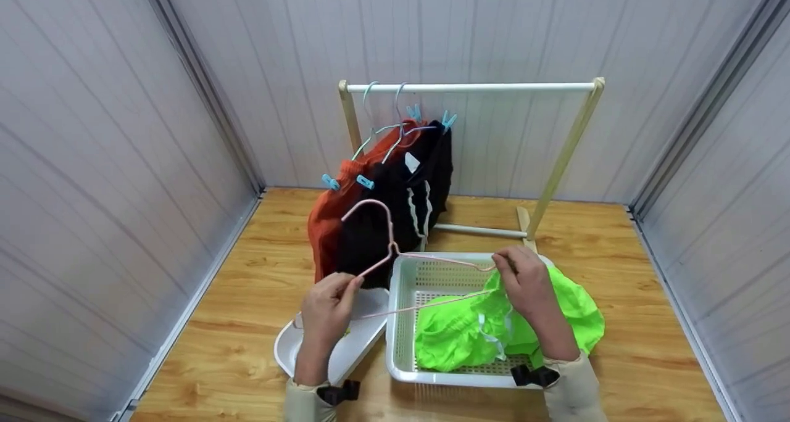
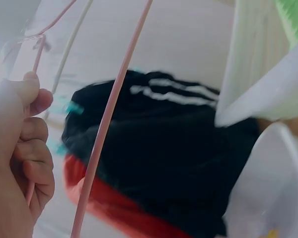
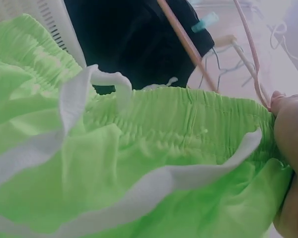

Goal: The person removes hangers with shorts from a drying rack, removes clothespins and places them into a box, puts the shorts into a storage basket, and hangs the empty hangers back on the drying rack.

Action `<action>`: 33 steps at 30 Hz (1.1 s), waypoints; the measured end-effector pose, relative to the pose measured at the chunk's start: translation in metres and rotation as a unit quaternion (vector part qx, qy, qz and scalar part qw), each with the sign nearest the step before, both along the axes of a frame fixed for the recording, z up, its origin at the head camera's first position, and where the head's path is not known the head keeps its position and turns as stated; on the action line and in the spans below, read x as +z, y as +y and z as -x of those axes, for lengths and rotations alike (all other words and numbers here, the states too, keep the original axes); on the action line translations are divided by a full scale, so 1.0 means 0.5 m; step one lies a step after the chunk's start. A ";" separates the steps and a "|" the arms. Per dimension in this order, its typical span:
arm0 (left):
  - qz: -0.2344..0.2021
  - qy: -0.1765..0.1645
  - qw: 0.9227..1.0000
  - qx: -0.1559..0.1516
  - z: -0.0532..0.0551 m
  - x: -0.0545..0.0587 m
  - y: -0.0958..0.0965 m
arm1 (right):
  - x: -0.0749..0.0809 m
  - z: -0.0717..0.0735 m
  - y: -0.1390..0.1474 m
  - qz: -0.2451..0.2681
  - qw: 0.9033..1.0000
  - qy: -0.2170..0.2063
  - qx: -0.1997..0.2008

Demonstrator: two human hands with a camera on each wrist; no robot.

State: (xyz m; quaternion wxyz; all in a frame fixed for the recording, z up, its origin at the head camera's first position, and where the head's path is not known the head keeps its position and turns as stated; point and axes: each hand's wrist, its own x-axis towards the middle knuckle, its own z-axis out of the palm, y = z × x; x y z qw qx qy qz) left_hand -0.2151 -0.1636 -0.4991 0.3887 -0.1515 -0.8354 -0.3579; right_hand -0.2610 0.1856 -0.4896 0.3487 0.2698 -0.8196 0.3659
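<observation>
My left hand (image 1: 330, 308) grips one shoulder of a pink clothes hanger (image 1: 392, 231), fingers curled round the thin bar in the left wrist view. At the hanger's other end, my right hand (image 1: 526, 280) pinches the waistband of bright green shorts (image 1: 457, 342) together with the hanger's corner. The gathered waistband (image 3: 188, 114) and its white drawstring (image 3: 164, 183) fill much of the right wrist view. Part of the shorts lies in the white basket (image 1: 398, 323), and part drapes over its right side. The hanger's lower bar (image 2: 107, 119) crosses the left wrist view.
Behind stands a drying rack (image 1: 481, 87) with a white rail. Orange shorts (image 1: 321, 224) and black shorts (image 1: 370, 231) hang at its left on hangers, held by blue clothespins (image 1: 365, 181). A white tray (image 1: 364, 342) lies left of the basket. Panel walls enclose the wooden floor (image 1: 216, 348).
</observation>
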 end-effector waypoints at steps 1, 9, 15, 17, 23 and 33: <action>-0.002 -0.002 1.000 0.006 -0.001 0.004 -0.007 | -0.001 0.001 0.005 0.008 1.000 -0.007 -0.002; -0.037 0.009 0.997 0.062 -0.012 0.032 -0.050 | -0.002 0.005 0.012 0.091 0.993 -0.071 -0.027; -0.049 0.013 0.997 0.060 -0.004 0.047 -0.047 | 0.041 -0.014 -0.037 0.162 0.983 -0.080 -0.010; -0.052 0.017 0.997 0.058 0.000 0.050 -0.042 | 0.060 -0.020 -0.056 0.182 0.981 -0.071 0.010; -0.054 0.022 0.997 0.043 0.013 0.061 -0.024 | 0.073 -0.027 -0.070 0.196 0.978 -0.056 0.044; -0.048 0.027 0.998 0.024 0.035 0.061 -0.002 | -0.048 -0.025 0.000 0.084 0.963 -0.251 -0.043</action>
